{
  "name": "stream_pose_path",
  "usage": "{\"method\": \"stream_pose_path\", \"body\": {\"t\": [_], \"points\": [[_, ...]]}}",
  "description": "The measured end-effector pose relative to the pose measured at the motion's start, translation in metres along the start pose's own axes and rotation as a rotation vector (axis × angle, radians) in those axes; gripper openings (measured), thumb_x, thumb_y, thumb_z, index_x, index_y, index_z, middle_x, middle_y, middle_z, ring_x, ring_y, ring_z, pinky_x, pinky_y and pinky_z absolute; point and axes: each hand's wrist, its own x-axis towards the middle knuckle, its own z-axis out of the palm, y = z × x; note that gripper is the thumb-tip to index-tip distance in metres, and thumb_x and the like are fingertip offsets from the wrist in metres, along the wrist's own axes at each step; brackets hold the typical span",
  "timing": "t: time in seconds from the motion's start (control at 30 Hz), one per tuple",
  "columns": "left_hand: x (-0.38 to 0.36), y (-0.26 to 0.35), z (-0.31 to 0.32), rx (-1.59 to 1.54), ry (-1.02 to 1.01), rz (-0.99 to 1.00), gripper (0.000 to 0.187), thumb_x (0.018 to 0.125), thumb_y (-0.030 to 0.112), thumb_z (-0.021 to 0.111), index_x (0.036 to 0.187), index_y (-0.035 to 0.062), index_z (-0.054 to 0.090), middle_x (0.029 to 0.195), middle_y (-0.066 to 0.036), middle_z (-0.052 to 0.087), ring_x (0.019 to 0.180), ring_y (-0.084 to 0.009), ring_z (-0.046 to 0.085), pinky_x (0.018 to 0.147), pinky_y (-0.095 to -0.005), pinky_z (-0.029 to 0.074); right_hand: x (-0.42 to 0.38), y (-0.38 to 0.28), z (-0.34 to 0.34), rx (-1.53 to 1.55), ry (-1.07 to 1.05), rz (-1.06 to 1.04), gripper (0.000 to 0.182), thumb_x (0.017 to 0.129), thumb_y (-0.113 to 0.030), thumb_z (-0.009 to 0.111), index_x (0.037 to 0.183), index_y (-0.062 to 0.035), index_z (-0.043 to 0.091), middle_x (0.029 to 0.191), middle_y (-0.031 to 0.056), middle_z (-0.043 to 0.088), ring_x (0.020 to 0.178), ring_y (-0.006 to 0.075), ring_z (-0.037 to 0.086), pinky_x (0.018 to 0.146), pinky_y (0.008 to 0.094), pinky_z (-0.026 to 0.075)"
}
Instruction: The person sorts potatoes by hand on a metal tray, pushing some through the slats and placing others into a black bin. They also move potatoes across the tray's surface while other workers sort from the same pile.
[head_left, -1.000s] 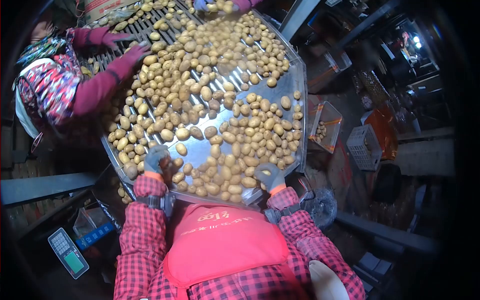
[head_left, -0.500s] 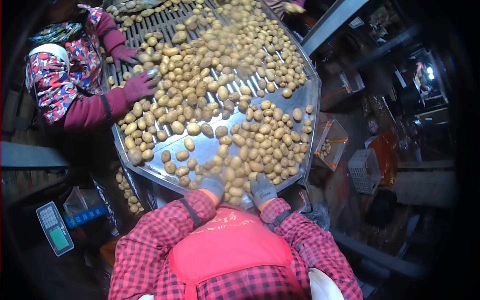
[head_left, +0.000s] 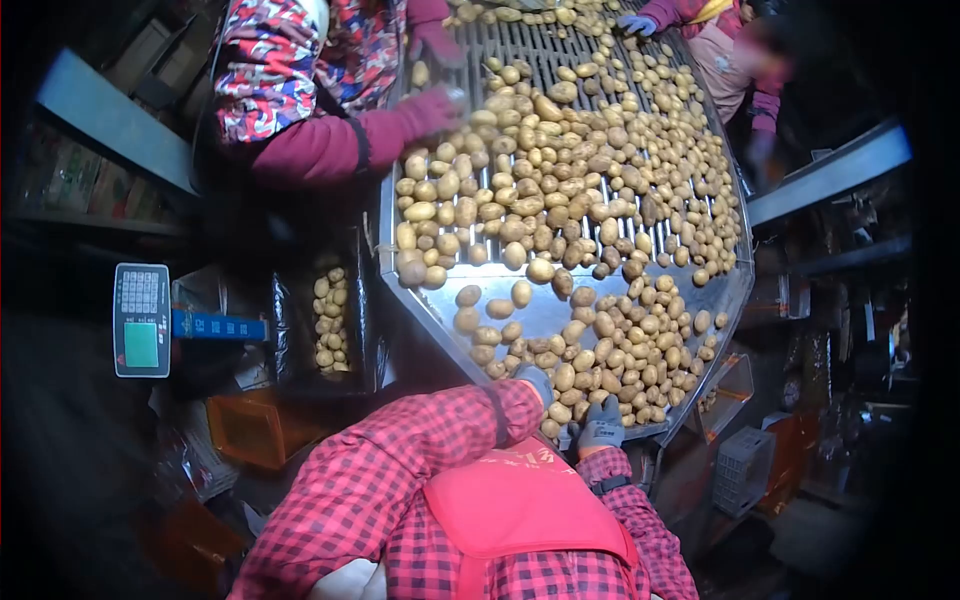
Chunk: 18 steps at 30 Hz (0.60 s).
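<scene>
Many potatoes (head_left: 640, 345) lie heaped on the near metal plate of a sorting table (head_left: 470, 285). My left hand (head_left: 536, 382), in a grey glove, rests against the left side of the potatoes at the near end; my sleeve hides part of it. On the other side of this narrow end, my right hand (head_left: 602, 427), also gloved in grey, touches the potatoes with its fingers pointing forward. Both hands look open, cupped around the loose potatoes without gripping one. Some fingertips are hidden among the potatoes.
A co-worker's maroon-gloved hand (head_left: 432, 110) works over the slatted bed at left. Another person's hand (head_left: 637, 24) is at the far right. Left of the table are a scale (head_left: 142, 320), a potato-filled container (head_left: 331, 322) and an orange crate (head_left: 245, 430). A grey crate (head_left: 742, 468) stands right.
The view has turned left, so the table appears farther right and the second co-worker shows more. My hands stay at the table's near end among the potatoes.
</scene>
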Motion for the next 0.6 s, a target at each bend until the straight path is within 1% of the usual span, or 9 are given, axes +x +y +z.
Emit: {"method": "stream_pose_path", "body": {"t": [0.13,0.23,0.27,0.37,0.4,0.5,0.53,0.57,0.6], "points": [[-0.015,0.001,-0.026,-0.027,-0.133,0.022,0.037,0.093,0.027,0.067,0.129,0.0231,0.07,0.13,-0.001,0.069,0.118,-0.0238,0.066,0.089,-0.0456,0.057,-0.004,-0.002,0.008,0.006,0.104,0.01,0.074,0.067,-0.033,0.09,0.129,-0.0081,0.059,0.148,0.0196,0.043,0.128,0.0377,0.053,0.102,0.0422,0.049],[-0.046,-0.008,-0.046,-0.071,0.005,0.079,0.031,0.093,0.031,0.063,0.118,0.0175,0.075,0.122,-0.006,0.072,0.109,-0.0265,0.069,0.081,-0.0449,0.057,-0.003,-0.003,0.0,0.157,0.079,0.066,0.079,0.062,-0.032,0.092,0.129,-0.0076,0.059,0.144,0.0185,0.045,0.127,0.0373,0.053,0.102,0.0423,0.05],[-0.061,-0.013,-0.058,-0.114,0.032,0.081,0.032,0.091,0.033,0.064,0.117,0.0168,0.075,0.119,-0.007,0.073,0.108,-0.0273,0.07,0.082,-0.0455,0.057,-0.003,0.0,0.009,0.182,0.179,0.066,0.07,0.06,-0.031,0.092,0.12,-0.0061,0.065,0.136,0.0181,0.05,0.123,0.036,0.055,0.1,0.0427,0.051],[-0.106,-0.036,-0.078,-0.286,0.142,0.072,0.039,0.085,0.039,0.069,0.114,0.0138,0.075,0.111,-0.009,0.074,0.099,-0.0265,0.071,0.082,-0.0439,0.056,0.0,0.004,-0.003,0.388,0.191,0.069,0.057,0.061,-0.031,0.09,0.108,-0.0047,0.071,0.126,0.0174,0.057,0.119,0.0348,0.057,0.098,0.0425,0.051],[-0.111,-0.045,-0.071,-0.381,0.204,0.065,0.042,0.083,0.041,0.071,0.114,0.0123,0.074,0.107,-0.009,0.074,0.094,-0.0241,0.072,0.082,-0.0412,0.057,0.004,0.012,0.007,0.366,0.338,-0.04,0.042,0.066,-0.032,0.085,0.095,-0.0035,0.072,0.115,0.0172,0.066,0.114,0.0341,0.06,0.094,0.0434,0.051],[-0.136,-0.077,-0.04,-1.126,0.355,0.153,0.044,0.085,0.039,0.072,0.118,0.0099,0.071,0.103,-0.009,0.073,0.089,-0.0151,0.069,0.077,-0.0339,0.056,0.014,0.027,0.015,0.792,0.229,-0.051,0.045,0.071,-0.038,0.081,0.1,-0.0042,0.073,0.104,0.0158,0.069,0.098,0.0301,0.066,0.085,0.0386,0.054],[-0.144,-0.09,-0.028,-1.442,0.358,0.306,0.042,0.087,0.037,0.072,0.118,0.008,0.069,0.098,-0.006,0.072,0.08,-0.0112,0.065,0.068,-0.0284,0.054,0.011,0.004,-0.029,0.861,-0.053,-0.021,0.042,0.078,-0.038,0.075,0.104,-0.0051,0.073,0.102,0.0134,0.071,0.091,0.0239,0.068,0.078,0.0342,0.055],[-0.167,-0.099,-0.027,-1.585,0.374,0.381,0.038,0.088,0.035,0.07,0.115,0.0071,0.07,0.092,-0.005,0.07,0.074,-0.0115,0.062,0.064,-0.0277,0.052,0.014,-0.015,-0.039,1.121,-0.25,-0.054,0.042,0.08,-0.038,0.073,0.107,-0.0049,0.072,0.104,0.0118,0.071,0.092,0.0222,0.068,0.078,0.0332,0.055],[-0.194,-0.108,-0.025,-1.943,0.198,0.385,0.031,0.089,0.031,0.068,0.108,0.0062,0.069,0.083,-0.003,0.064,0.066,-0.01,0.056,0.058,-0.0256,0.047,0.015,-0.032,-0.046,1.376,-0.45,-0.09,0.042,0.082,-0.037,0.072,0.11,-0.0048,0.072,0.105,0.0102,0.071,0.093,0.0204,0.067,0.078,0.0322,0.054]]}}
